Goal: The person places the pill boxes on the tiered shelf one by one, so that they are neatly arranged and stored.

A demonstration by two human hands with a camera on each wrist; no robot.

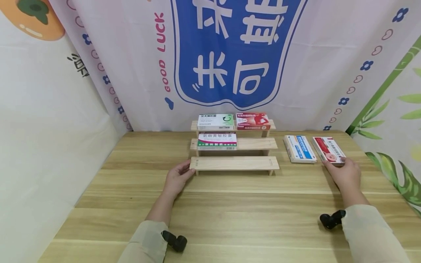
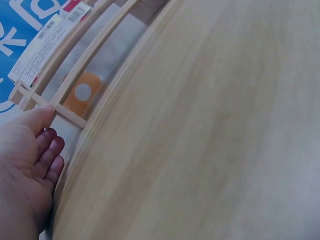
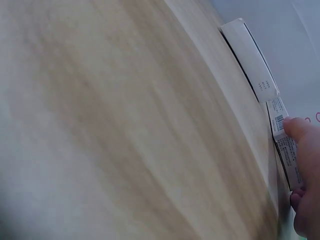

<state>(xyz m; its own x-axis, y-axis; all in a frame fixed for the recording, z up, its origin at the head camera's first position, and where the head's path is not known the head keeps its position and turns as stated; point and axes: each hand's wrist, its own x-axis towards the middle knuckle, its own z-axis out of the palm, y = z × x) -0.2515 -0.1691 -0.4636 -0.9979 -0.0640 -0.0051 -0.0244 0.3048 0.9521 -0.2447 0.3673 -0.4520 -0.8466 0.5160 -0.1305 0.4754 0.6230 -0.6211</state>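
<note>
A tiered wooden rack (image 1: 233, 163) stands on the table. My left hand (image 1: 177, 179) is at the left end of its lowest step; thumb and forefinger seem to hold that end. In the left wrist view the other fingers of the left hand (image 2: 30, 160) curl loosely beside the rack (image 2: 70, 116). At the right, my right hand (image 1: 346, 175) grips the near end of a red-and-white medicine box (image 1: 329, 149) lying on the table. In the right wrist view, the thumb of the right hand (image 3: 307, 160) presses that box's printed side (image 3: 286, 150).
A blue-and-white medicine box (image 1: 300, 149) lies between the rack and the gripped box. On the top step sit a white-green box (image 1: 215, 121) and a red box (image 1: 252, 121). A white, pink and green box (image 1: 217, 141) occupies the middle step's left. A printed cloth (image 1: 138, 73) hangs behind.
</note>
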